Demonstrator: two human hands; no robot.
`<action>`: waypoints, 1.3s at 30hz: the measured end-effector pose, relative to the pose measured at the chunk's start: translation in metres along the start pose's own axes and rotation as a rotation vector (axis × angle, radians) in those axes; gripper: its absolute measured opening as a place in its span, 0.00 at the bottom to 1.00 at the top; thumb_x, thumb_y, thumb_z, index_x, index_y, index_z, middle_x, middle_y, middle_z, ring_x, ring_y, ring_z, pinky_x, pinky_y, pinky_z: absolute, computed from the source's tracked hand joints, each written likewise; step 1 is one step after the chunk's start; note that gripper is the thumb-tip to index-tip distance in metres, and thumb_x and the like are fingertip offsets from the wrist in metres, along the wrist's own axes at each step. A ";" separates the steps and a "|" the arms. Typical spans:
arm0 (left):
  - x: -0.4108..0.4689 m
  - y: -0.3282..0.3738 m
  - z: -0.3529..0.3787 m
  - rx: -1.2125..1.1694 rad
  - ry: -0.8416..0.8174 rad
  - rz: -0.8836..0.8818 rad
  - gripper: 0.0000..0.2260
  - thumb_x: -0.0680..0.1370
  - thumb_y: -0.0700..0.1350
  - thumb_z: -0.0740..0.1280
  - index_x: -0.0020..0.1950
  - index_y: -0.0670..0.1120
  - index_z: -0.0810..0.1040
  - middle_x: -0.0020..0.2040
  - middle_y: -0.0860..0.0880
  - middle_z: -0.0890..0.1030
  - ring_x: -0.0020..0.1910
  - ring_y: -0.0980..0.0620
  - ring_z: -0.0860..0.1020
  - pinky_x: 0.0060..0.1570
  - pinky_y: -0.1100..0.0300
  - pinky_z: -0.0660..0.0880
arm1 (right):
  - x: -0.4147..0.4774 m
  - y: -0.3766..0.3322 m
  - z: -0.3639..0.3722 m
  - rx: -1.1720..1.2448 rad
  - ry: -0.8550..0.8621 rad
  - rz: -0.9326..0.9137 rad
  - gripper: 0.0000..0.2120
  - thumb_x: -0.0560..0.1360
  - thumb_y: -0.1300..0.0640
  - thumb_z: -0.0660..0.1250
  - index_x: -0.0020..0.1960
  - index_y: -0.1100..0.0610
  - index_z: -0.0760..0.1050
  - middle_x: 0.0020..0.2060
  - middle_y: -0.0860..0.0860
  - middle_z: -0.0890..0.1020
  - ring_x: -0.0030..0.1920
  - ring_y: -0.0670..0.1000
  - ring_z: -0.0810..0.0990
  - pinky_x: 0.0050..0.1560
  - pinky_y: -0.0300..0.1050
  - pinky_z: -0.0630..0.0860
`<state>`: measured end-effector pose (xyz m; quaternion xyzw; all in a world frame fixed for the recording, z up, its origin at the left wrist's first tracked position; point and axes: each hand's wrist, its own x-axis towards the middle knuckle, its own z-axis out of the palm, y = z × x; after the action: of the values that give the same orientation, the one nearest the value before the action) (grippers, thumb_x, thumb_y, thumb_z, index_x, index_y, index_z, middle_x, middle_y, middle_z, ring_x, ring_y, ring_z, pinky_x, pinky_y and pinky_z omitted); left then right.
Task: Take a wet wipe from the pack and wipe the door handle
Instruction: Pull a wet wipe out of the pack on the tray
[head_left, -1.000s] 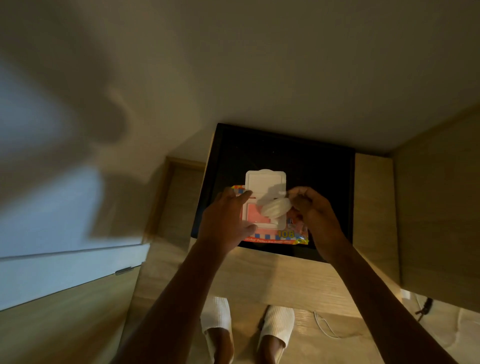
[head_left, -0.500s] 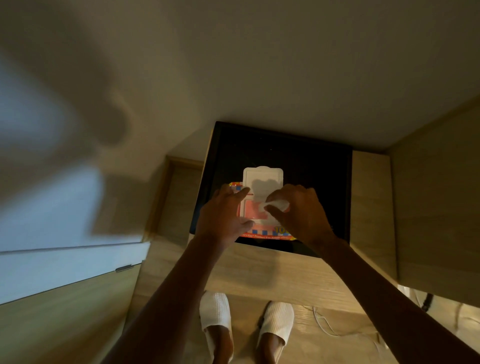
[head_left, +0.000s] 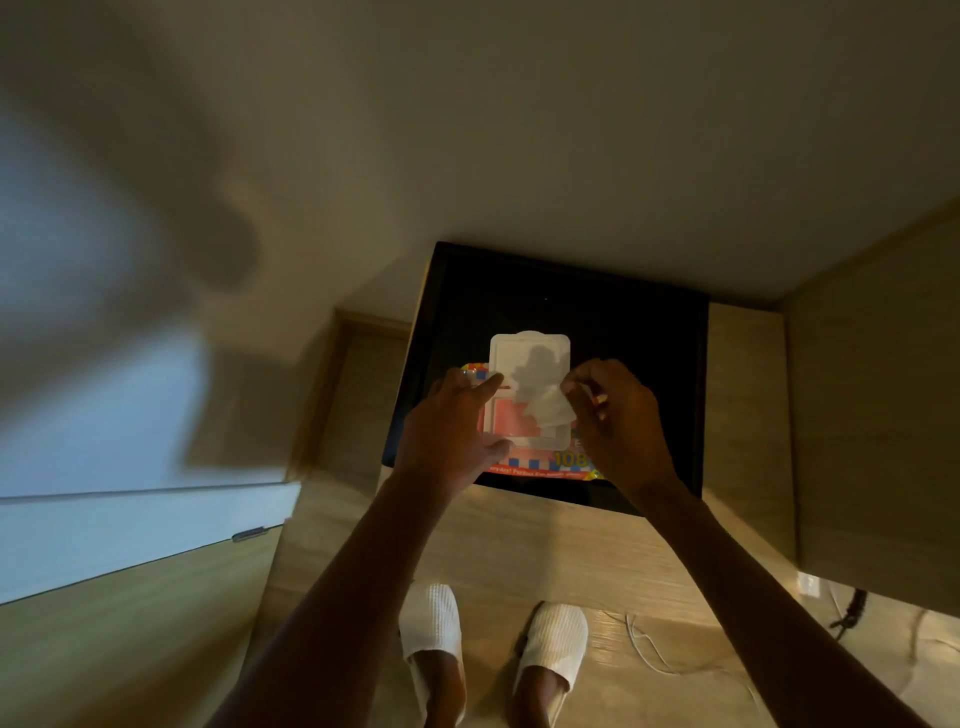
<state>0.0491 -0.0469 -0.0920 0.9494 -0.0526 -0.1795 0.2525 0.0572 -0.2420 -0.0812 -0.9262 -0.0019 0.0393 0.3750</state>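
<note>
A colourful wet wipe pack (head_left: 540, 464) lies on a black surface (head_left: 613, 322), its white plastic lid (head_left: 530, 353) flipped open and standing up. My left hand (head_left: 452, 431) presses on the pack's left side, thumb and forefinger against it. My right hand (head_left: 618, 421) pinches a white wet wipe (head_left: 550, 410) that sticks out of the pack's opening. No door handle is in view.
The black surface sits on a light wooden counter (head_left: 545, 540) with a wooden panel (head_left: 872, 405) to the right. Feet in white slippers (head_left: 550, 644) stand on the floor below, beside a thin white cable (head_left: 649, 654). A pale wall rises behind.
My right hand dipped onto the pack's opening, then rose to the right with the wipe pinched and pulled further out. My left hand stayed on the pack.
</note>
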 end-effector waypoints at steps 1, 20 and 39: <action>0.000 0.000 0.000 0.004 0.003 0.002 0.36 0.73 0.57 0.72 0.78 0.53 0.62 0.71 0.48 0.67 0.70 0.50 0.68 0.64 0.54 0.74 | 0.001 0.002 -0.002 -0.100 0.010 -0.044 0.08 0.78 0.54 0.63 0.51 0.58 0.75 0.52 0.54 0.77 0.49 0.49 0.77 0.48 0.44 0.79; -0.002 0.002 -0.001 0.007 0.000 -0.003 0.37 0.73 0.57 0.72 0.78 0.52 0.61 0.72 0.47 0.67 0.71 0.50 0.68 0.65 0.53 0.74 | 0.004 -0.009 -0.012 0.397 -0.029 0.285 0.04 0.79 0.58 0.62 0.48 0.58 0.73 0.44 0.43 0.77 0.45 0.43 0.79 0.43 0.41 0.79; -0.003 0.006 -0.002 0.009 0.012 -0.026 0.36 0.73 0.56 0.73 0.78 0.53 0.62 0.73 0.47 0.67 0.72 0.50 0.68 0.66 0.53 0.74 | 0.004 -0.020 -0.018 0.164 0.193 0.131 0.05 0.79 0.58 0.64 0.50 0.57 0.77 0.47 0.51 0.82 0.47 0.48 0.81 0.48 0.47 0.81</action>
<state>0.0468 -0.0507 -0.0865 0.9522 -0.0397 -0.1767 0.2460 0.0630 -0.2399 -0.0544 -0.8901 0.0981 -0.0257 0.4444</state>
